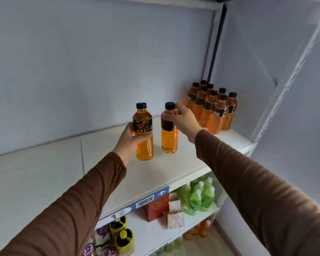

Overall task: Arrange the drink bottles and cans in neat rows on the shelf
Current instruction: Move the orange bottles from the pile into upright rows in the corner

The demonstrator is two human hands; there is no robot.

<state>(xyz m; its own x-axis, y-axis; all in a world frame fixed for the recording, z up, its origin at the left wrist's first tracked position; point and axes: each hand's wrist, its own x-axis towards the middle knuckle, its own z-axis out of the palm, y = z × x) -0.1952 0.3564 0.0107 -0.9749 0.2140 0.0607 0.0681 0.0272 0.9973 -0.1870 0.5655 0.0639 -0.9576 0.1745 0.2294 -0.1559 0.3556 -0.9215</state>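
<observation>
Two orange drink bottles with black caps and dark labels are over the white shelf (155,172). My left hand (130,140) grips the left bottle (144,133) around its label and middle. My right hand (183,121) holds the right bottle (169,133) at its shoulder, just under the cap. Both bottles are upright, side by side, near the shelf's middle. Whether their bases touch the shelf I cannot tell. Several matching orange bottles (212,108) stand grouped in rows at the shelf's far right corner.
The shelf's left half is bare white board. Its front edge carries a blue price strip (146,200). On the shelf below are green bottles (201,196), a red box (156,209), small packets and yellow-capped items (121,231). A slotted upright (292,74) bounds the right side.
</observation>
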